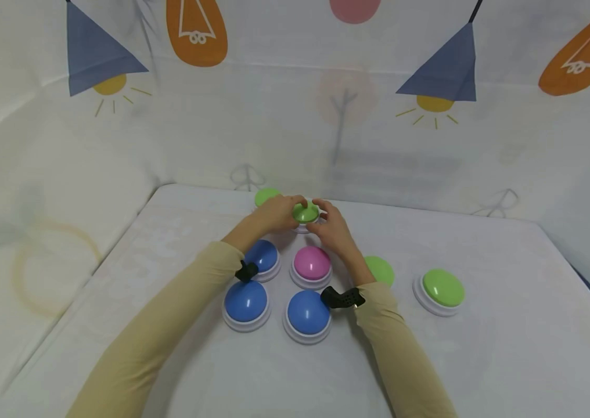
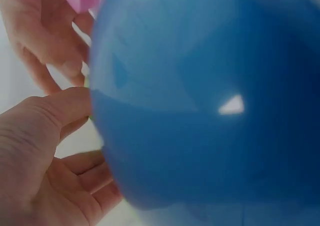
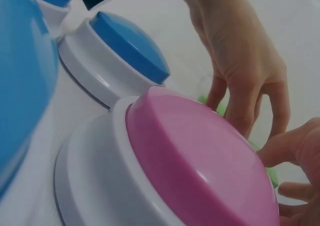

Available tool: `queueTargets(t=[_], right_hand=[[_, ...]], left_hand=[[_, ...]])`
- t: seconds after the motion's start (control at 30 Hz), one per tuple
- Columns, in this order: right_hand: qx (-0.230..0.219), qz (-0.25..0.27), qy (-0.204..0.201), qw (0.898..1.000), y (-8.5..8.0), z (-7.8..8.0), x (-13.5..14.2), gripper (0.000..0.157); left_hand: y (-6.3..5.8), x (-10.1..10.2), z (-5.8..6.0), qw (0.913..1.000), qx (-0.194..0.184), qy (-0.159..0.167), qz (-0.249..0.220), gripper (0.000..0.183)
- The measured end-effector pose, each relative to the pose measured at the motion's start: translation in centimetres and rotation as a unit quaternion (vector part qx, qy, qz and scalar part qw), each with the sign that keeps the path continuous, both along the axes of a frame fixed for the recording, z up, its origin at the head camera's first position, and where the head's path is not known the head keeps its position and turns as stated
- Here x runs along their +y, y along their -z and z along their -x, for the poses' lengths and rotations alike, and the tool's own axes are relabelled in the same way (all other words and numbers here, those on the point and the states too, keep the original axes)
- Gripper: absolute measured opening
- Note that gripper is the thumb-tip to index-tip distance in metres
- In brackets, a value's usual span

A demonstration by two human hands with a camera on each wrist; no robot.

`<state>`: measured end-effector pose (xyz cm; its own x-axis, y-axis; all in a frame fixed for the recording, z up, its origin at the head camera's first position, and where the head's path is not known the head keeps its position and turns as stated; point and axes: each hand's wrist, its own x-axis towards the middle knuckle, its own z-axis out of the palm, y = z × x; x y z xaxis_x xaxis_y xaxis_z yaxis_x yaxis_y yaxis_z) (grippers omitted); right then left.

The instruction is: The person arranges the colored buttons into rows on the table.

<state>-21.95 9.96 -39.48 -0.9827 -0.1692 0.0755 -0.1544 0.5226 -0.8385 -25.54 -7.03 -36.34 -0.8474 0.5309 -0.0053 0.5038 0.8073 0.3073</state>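
Near the back edge of the table, a green dome button (image 1: 305,212) on a white base sits between both hands. My left hand (image 1: 276,213) holds its left side with curled fingers. On the opposite side my right hand (image 1: 333,229) curves its thumb and fingers round it. Another green button (image 1: 267,195) stands just behind the left hand, partly covered. A pink button (image 3: 210,156) fills much of the right wrist view, below the hands. A large blue button (image 2: 200,110) hides the left fingertips in the left wrist view.
Three blue buttons, including one at front left (image 1: 245,302) and one at front middle (image 1: 308,312), stand under the forearms. Right of the right wrist are a partly hidden green button (image 1: 380,270) and another green button (image 1: 443,288). A printed curtain (image 1: 284,128) hangs behind the white table (image 1: 509,348).
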Motion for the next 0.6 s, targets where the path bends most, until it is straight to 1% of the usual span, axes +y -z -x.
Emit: queueTargets(t=[0.13,0.3,0.47,0.6], right_hand=[[-0.002,0.002,0.008,1.000,0.28,0.07,-0.07,0.063],[0.000,0.003,0.015,1.000,0.50,0.02,-0.48,0.062],[-0.016,0.001,0.021,1.000,0.42,-0.21,-0.64,0.066],[-0.029,-0.016,0.020,0.999,0.20,-0.39,-0.59,0.067]], left_hand=[[0.00,-0.14,0.36,0.9999,0.001,-0.012,0.007,0.053],[-0.01,-0.14,0.48,0.9998,0.004,-0.009,0.016,0.056],[0.10,-0.08,0.37,0.9998,0.002,-0.001,0.021,0.060],[0.25,0.14,0.40,0.9996,0.000,0.003,0.029,0.062]])
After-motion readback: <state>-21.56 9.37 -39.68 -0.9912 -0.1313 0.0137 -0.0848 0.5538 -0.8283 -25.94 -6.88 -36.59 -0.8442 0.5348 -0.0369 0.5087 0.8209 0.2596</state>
